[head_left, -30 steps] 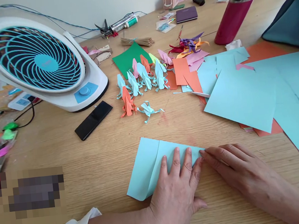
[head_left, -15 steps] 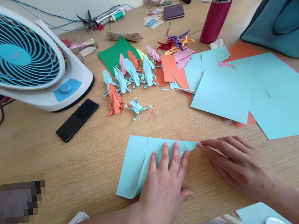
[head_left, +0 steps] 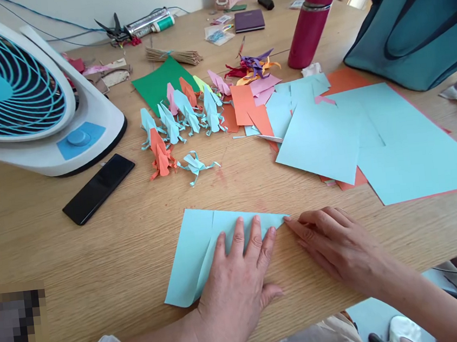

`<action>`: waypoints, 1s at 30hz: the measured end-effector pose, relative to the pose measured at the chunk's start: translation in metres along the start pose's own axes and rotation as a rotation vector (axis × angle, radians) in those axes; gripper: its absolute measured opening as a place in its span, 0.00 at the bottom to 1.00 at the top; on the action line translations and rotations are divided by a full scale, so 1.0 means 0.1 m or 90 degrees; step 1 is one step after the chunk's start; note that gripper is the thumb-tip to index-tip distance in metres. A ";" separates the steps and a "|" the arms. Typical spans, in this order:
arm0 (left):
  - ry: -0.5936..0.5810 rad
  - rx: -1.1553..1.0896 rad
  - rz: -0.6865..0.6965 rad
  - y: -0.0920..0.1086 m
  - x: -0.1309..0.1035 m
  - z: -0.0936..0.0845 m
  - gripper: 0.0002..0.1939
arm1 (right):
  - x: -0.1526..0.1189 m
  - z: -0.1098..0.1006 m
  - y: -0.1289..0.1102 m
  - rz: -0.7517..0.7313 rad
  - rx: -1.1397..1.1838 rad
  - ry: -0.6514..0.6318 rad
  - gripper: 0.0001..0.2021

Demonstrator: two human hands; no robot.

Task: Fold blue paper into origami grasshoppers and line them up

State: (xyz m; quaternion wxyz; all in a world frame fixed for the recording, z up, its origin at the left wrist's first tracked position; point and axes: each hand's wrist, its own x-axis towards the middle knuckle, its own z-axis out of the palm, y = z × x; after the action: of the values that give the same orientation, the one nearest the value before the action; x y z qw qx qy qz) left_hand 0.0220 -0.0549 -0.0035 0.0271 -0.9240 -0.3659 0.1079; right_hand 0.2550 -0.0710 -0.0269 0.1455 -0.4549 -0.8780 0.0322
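Observation:
A folded sheet of light blue paper [head_left: 186, 247] lies on the wooden table in front of me, one side doubled over and tapering to a sharp corner at the right. My left hand [head_left: 236, 279] rests flat across the folded part, fingers spread, covering its lower middle. At the pointed right corner, my right hand [head_left: 334, 244] is closed, its fingertips pinching the paper's tip. Beyond the paper sits a small light blue folded-paper figure [head_left: 195, 164]. Behind it stand an orange paper figure [head_left: 161, 155] and several more in blue, pink and orange.
Light blue sheets [head_left: 318, 134] and orange paper pieces [head_left: 246, 104] overlap at right. A black phone [head_left: 98, 189] lies left, beside a white fan [head_left: 65, 133]. A red thermos [head_left: 311, 26] and a teal bag [head_left: 413, 32] stand at the back right.
The camera view has turned slightly right, so everything on the table appears further left. Both hands keep the same hold on the paper, with little visible movement.

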 end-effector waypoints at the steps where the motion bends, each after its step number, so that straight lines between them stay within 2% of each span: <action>1: 0.001 0.000 0.000 0.00 0.00 0.00 0.48 | 0.00 0.00 0.00 0.004 0.003 -0.001 0.20; 6: 0.007 -0.009 0.001 -0.01 -0.01 0.00 0.48 | 0.00 0.01 0.02 0.053 0.082 0.022 0.19; 9: 0.022 -0.022 0.001 -0.04 -0.02 -0.01 0.46 | 0.08 -0.01 0.04 0.166 0.166 0.032 0.16; 13: 0.069 -0.062 -0.001 -0.14 0.01 -0.07 0.35 | 0.28 -0.05 0.04 0.270 0.182 -0.036 0.07; 17: 0.062 -0.145 -0.036 -0.30 0.17 -0.17 0.28 | 0.41 -0.07 0.03 0.298 0.223 -0.058 0.02; 21: 0.050 -0.270 -0.040 -0.48 0.39 -0.25 0.17 | 0.46 -0.13 0.02 0.324 0.410 -0.060 0.02; 24: 0.044 -0.421 -0.026 -0.60 0.51 -0.29 0.15 | 0.51 -0.20 0.02 0.331 0.536 -0.069 0.01; 27: -0.008 -0.561 -0.001 -0.71 0.56 -0.34 0.11 | 0.58 -0.23 0.05 0.299 0.607 -0.040 0.03; 30: 0.015 -0.599 0.005 -0.76 0.57 -0.37 0.07 | 0.64 -0.15 0.10 0.279 0.741 0.000 0.06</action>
State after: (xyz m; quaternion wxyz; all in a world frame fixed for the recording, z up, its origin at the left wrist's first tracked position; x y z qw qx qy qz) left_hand 0.0194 0.0403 0.0320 -0.3911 -0.8383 -0.3713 -0.0801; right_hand 0.2322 -0.0141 0.0003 0.3595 -0.4710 -0.6028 0.5345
